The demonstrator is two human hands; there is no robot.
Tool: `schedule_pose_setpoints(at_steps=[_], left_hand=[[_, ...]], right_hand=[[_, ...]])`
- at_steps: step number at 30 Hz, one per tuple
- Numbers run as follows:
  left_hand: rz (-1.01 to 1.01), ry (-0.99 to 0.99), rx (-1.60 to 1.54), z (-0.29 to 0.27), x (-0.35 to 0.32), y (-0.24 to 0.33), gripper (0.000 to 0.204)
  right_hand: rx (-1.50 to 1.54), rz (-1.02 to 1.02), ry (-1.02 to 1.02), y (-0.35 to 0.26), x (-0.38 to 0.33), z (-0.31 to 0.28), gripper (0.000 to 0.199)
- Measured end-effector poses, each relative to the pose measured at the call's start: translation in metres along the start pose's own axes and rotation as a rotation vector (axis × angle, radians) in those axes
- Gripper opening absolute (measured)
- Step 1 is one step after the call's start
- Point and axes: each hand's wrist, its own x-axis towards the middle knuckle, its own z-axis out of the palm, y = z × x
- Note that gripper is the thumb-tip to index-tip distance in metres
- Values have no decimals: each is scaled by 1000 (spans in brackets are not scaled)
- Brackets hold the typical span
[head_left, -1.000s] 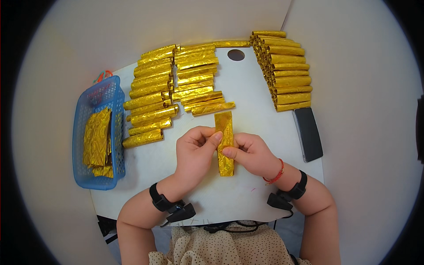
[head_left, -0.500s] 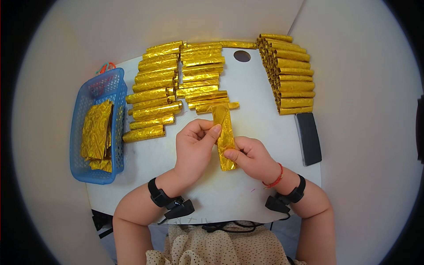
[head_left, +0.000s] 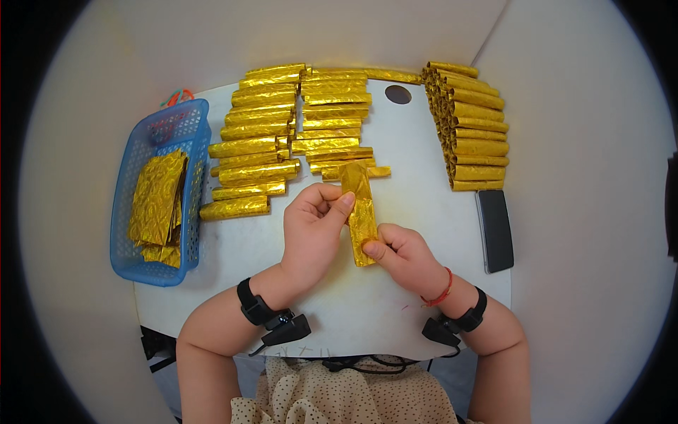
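A flat, narrow piece of folded gold foil paper (head_left: pixel 362 215) stands lengthwise between my hands, above the middle of the white table. My left hand (head_left: pixel 308 230) pinches its left edge about halfway up, thumb on top. Lower down, my right hand (head_left: pixel 407 256) grips the right edge near the bottom end, also with the thumb on top. The fingers beneath the foil are partly hidden. Just beyond its far end lie rolled gold foil tubes (head_left: pixel 337 112) in a stacked column, with another column of tubes (head_left: pixel 258 131) to their left.
At the left stands a blue perforated plastic basket (head_left: pixel 118 226) with a stack of gold foil sheets (head_left: pixel 157 198). More gold tubes (head_left: pixel 480 134) are piled at the far right, with a black phone (head_left: pixel 498 230) nearer me. A round hole (head_left: pixel 397 94) shows near the back. Pale walls (head_left: pixel 579 177) surround the table.
My view has shifted slightly, so the table's things sit a little differently in the picture. Both hands keep their hold on the foil piece, with hardly any movement.
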Motion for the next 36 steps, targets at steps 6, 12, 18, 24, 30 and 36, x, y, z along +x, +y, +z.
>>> schedule_pose_setpoints(at_steps=[6,12,18,24,30,36], left_hand=[[5,12,-23,2,1,0,8],[-23,12,-38,1,1,5,9],[-49,-10,-65,-2,1,2,8],[-116,-44,-74,4,-4,-2,6],[-135,-110,-132,3,-9,-11,7],[-264,-212,-172,11,-17,-5,21]], right_hand=[[-87,-26,-15,-2,0,-5,33],[-127,-43,24,-4,2,-9,36],[-147,-60,13,-3,2,-15,32],[126,-28,95,7,6,-9,24],[247,8,209,1,6,-7,17],[166,33,167,0,0,-4,18]])
